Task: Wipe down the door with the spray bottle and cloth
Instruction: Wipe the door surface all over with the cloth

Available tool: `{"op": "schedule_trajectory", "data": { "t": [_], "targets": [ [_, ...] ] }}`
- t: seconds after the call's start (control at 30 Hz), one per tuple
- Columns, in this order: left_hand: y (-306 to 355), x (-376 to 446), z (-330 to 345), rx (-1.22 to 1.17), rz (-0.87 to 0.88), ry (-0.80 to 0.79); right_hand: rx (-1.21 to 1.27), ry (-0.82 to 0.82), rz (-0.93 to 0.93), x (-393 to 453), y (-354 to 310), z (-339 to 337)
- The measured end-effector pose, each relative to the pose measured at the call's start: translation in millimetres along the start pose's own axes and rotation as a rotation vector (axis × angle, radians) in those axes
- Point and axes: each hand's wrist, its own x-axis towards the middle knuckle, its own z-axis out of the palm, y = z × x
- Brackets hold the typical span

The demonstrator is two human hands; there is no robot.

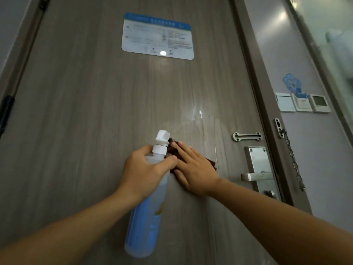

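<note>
A grey-brown wood-grain door (95, 111) fills the view. My left hand (145, 171) grips the neck of a clear spray bottle (147, 222) with a blue label and a white nozzle at its top. My right hand (194, 169) lies flat, fingers spread, pressing a dark brown cloth (212, 162) against the door just right of the bottle. Most of the cloth is hidden under the palm. Wet streaks shine on the door above and to the right of the cloth.
A blue-and-white notice card (157, 36) is stuck high on the door. A steel lever handle (257, 176) with its plate and a chain-lock slide (247, 136) sit at the right. On the wall right of the frame hang a door chain (292, 155) and wall switches (302, 103).
</note>
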Motion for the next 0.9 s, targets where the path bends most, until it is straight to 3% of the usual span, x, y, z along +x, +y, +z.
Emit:
{"op": "schedule_trajectory", "data": {
  "t": [0.23, 0.37, 0.53, 0.63, 0.9],
  "targets": [
    [10, 22, 7, 0.05, 0.009, 0.069, 0.018, 0.046, 0.347, 54, 67, -30],
    [15, 27, 6, 0.085, 0.002, 0.053, 0.088, 0.132, 0.671, 60, 104, -39],
    [19, 24, 3, 0.06, -0.014, 0.057, 0.146, 0.175, 0.909, 66, 102, -41],
    [16, 21, -2, 0.049, -0.044, 0.066, 0.156, 0.161, 0.857, 69, 90, -39],
    [12, 18, -24, 0.126, -0.028, 0.069, 0.078, 0.08, 0.408, 65, 27, -27]
  ]
}}
